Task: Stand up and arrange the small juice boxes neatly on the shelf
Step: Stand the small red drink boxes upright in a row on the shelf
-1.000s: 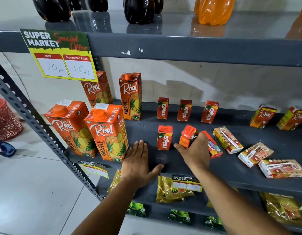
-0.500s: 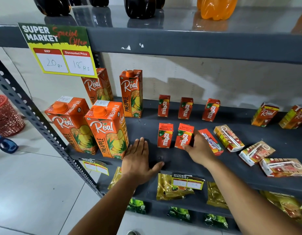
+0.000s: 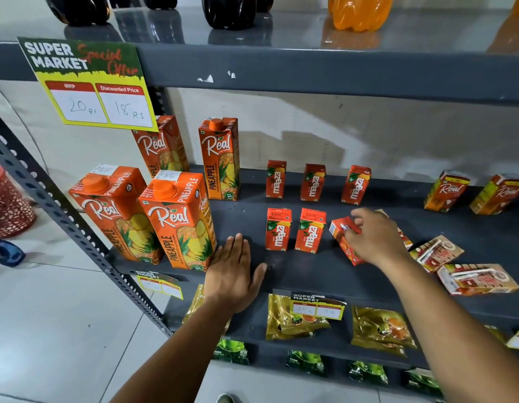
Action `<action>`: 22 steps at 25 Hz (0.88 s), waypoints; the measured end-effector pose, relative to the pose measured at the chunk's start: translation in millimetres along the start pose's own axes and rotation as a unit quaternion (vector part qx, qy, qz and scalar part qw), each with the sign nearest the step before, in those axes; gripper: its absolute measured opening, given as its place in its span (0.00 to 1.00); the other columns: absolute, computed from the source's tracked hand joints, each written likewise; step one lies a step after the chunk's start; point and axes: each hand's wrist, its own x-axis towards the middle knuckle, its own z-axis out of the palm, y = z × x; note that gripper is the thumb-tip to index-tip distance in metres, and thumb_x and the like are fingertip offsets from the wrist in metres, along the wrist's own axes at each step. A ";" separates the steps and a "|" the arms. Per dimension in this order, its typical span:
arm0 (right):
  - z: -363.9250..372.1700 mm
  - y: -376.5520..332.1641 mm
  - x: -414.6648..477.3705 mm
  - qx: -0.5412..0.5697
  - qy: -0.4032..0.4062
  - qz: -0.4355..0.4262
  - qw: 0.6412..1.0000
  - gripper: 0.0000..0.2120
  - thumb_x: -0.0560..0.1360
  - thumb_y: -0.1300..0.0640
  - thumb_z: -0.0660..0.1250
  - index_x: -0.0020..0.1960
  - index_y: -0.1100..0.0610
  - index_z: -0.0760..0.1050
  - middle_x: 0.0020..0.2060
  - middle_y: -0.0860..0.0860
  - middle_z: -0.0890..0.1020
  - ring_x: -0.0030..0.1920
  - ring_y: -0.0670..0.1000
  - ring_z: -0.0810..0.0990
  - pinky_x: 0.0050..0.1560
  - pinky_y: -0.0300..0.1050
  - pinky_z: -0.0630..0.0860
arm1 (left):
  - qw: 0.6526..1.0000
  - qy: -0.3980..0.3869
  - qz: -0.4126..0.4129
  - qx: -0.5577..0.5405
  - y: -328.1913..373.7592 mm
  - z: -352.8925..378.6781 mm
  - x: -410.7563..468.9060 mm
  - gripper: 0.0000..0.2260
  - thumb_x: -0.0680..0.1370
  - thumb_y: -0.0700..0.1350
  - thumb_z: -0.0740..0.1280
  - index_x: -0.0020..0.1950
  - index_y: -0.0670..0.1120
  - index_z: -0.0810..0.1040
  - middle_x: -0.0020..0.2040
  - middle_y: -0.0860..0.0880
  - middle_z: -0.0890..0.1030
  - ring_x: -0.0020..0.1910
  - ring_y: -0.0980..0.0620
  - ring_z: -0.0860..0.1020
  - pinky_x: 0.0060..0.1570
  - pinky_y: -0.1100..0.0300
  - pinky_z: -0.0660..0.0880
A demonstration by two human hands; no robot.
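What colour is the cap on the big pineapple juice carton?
Orange, seen in the head view: cap.

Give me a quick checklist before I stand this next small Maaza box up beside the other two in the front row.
1. Right hand has hold of the lying Maaza box: ok, fingers are on it.
2. Box upright: not ok, it lies tilted on its side.
3. Shelf space right of the second front Maaza box: ok, bare.
4. Front pair upright, labels forward: ok.
5. Left hand out of the way: ok, flat on the shelf, left of the row.
6. Fallen Real boxes further right: not ok, lying flat.
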 end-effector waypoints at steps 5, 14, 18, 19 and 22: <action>15.9 20.6 -12.5 -0.099 -0.090 0.082 0.988 0.35 0.67 0.41 0.75 0.66 0.58 0.68 0.60 0.58 0.77 0.59 0.60 0.77 0.51 0.51 0.75 | 1.000 0.011 -0.001 -0.006 2.3 -2.4 -0.7 0.35 0.77 0.62 0.40 0.75 0.40 0.55 0.77 0.41 0.57 0.76 0.45 0.55 0.74 0.51 0.51; 19.6 35.3 -19.4 -0.048 -0.024 0.072 0.996 0.25 0.66 0.47 0.77 0.57 0.57 0.74 0.52 0.56 0.83 0.51 0.59 0.81 0.41 0.44 0.69 | 1.000 -0.001 -0.006 0.005 1.5 -1.0 0.1 0.35 0.77 0.63 0.43 0.75 0.40 0.56 0.77 0.41 0.58 0.76 0.44 0.56 0.74 0.50 0.53; 12.2 31.6 -12.8 -0.063 0.000 0.072 0.995 0.27 0.66 0.44 0.75 0.60 0.55 0.76 0.52 0.54 0.83 0.52 0.57 0.81 0.41 0.44 0.73 | 1.000 0.000 -0.007 0.003 1.2 -0.8 0.7 0.35 0.77 0.63 0.42 0.75 0.40 0.56 0.77 0.41 0.59 0.76 0.44 0.56 0.74 0.50 0.54; 10.7 30.5 -11.2 -0.072 -0.001 0.074 0.995 0.28 0.66 0.43 0.75 0.61 0.55 0.75 0.53 0.54 0.83 0.52 0.56 0.80 0.42 0.45 0.73 | 1.000 -0.001 -0.008 0.002 0.9 -0.7 0.6 0.35 0.77 0.63 0.42 0.75 0.40 0.56 0.77 0.41 0.59 0.76 0.44 0.56 0.74 0.50 0.54; 9.0 31.0 -12.8 -0.095 -0.016 0.060 0.994 0.26 0.67 0.45 0.75 0.61 0.55 0.75 0.53 0.55 0.83 0.52 0.57 0.80 0.42 0.46 0.73 | 1.000 -0.001 -0.009 -0.001 1.2 -0.8 0.4 0.36 0.76 0.64 0.41 0.75 0.40 0.57 0.77 0.41 0.59 0.76 0.44 0.56 0.74 0.50 0.54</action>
